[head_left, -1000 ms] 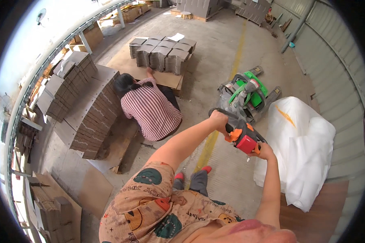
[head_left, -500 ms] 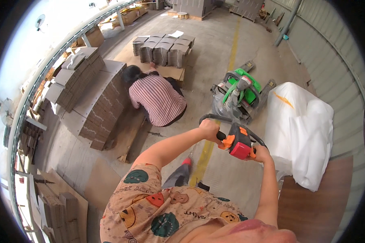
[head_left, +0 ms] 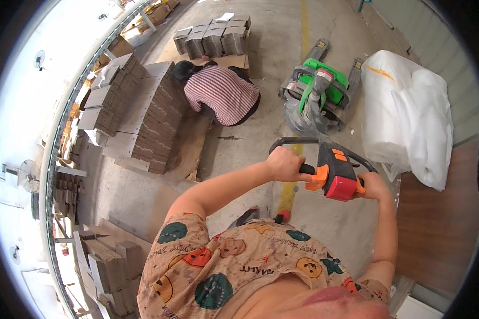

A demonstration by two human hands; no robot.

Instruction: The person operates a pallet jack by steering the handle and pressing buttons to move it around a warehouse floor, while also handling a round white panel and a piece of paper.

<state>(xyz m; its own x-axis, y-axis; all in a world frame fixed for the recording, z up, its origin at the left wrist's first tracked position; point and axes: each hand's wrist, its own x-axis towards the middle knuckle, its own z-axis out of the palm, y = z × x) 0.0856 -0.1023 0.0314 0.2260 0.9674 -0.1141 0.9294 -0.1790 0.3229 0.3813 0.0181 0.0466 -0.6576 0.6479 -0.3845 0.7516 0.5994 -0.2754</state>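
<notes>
Both my hands hold the loop handle of a green and black electric pallet truck (head_left: 332, 93). My left hand (head_left: 286, 164) is closed around the black grip left of the control head (head_left: 336, 166), beside an orange lever. On the opposite grip my right hand (head_left: 375, 186) is closed too, its fingers partly hidden. The control head is black with orange buttons and a red end. Beyond it stands the truck's body, partly wrapped in clear plastic, its two forks (head_left: 318, 50) pointing away from me.
At the left a co-worker in a striped shirt (head_left: 223, 93) crouches beside stacked grey cardboard (head_left: 149, 117). Bundled cardboard (head_left: 213, 40) lies on a pallet farther off. White wrapped rolls (head_left: 404, 117) stand right, near a brown board (head_left: 436, 223). A yellow floor line (head_left: 288, 196) runs beneath the handle.
The co-worker, the stacks, the rolls and the truck body sit higher in the picture. The handle and my hands appear farther right. My feet have shifted; both hands keep their hold.
</notes>
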